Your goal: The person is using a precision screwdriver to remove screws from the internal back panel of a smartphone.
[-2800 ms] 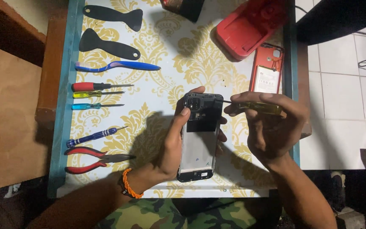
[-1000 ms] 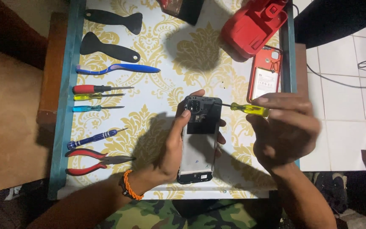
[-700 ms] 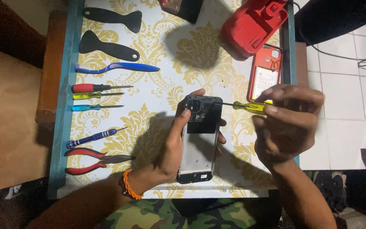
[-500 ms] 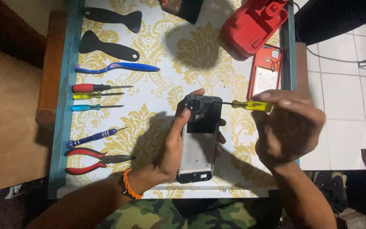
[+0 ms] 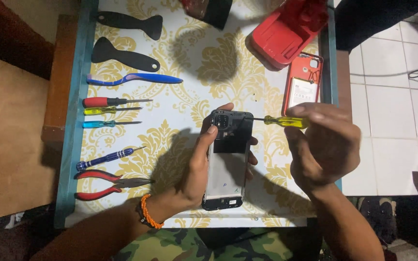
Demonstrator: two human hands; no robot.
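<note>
My left hand (image 5: 197, 169) grips an opened phone body (image 5: 228, 162) with its back removed, holding it upright above the table with the thumb near the dark camera end. My right hand (image 5: 322, 145) holds a yellow-handled screwdriver (image 5: 284, 121) level, its thin tip touching the upper right part of the phone near the camera. An orange bead bracelet (image 5: 147, 217) sits on my left wrist.
A white and gold patterned table (image 5: 189, 63) with a teal rim bears a row of tools at left: two black spatulas (image 5: 126, 55), a blue pry tool (image 5: 136, 79), small screwdrivers (image 5: 110, 112), red-handled pliers (image 5: 107, 183). A red case (image 5: 286, 31) and an orange phone back cover (image 5: 303, 84) lie at upper right.
My right hand has shifted slightly on the screwdriver handle, as in turning it, with the tip staying at the phone's top. The left hand and the phone have held still.
</note>
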